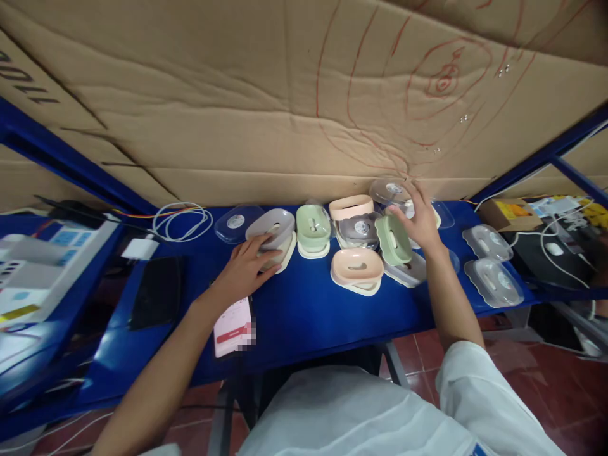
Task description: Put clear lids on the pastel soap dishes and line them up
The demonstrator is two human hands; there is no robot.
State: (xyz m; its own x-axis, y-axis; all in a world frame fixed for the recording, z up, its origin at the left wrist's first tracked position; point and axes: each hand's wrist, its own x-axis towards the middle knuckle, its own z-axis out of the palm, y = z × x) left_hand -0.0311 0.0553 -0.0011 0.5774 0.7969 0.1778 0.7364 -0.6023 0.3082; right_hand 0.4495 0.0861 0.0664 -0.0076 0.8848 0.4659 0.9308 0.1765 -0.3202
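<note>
My left hand (247, 265) lies at the near edge of a grey oval soap dish (272, 223), fingers bent over its rim and thumb low in front. A cream base (287, 254) shows beneath that dish. My right hand (418, 216) has its fingers spread above a clear lid (387, 189) with a round label. Its thumb is at the upper edge of a tilted green soap dish (394, 239); whether it presses there I cannot tell. Between my hands stand another green dish (312, 229), a peach dish (356, 265) and a second peach dish (351, 208).
Two clear lids (494, 282) lie at the right of the blue table (289, 316). A phone (232, 326) with a lit screen lies by my left forearm. A coiled white cable (183, 221) and a black flat object (156, 292) are left. Cardboard (228, 114) walls the back.
</note>
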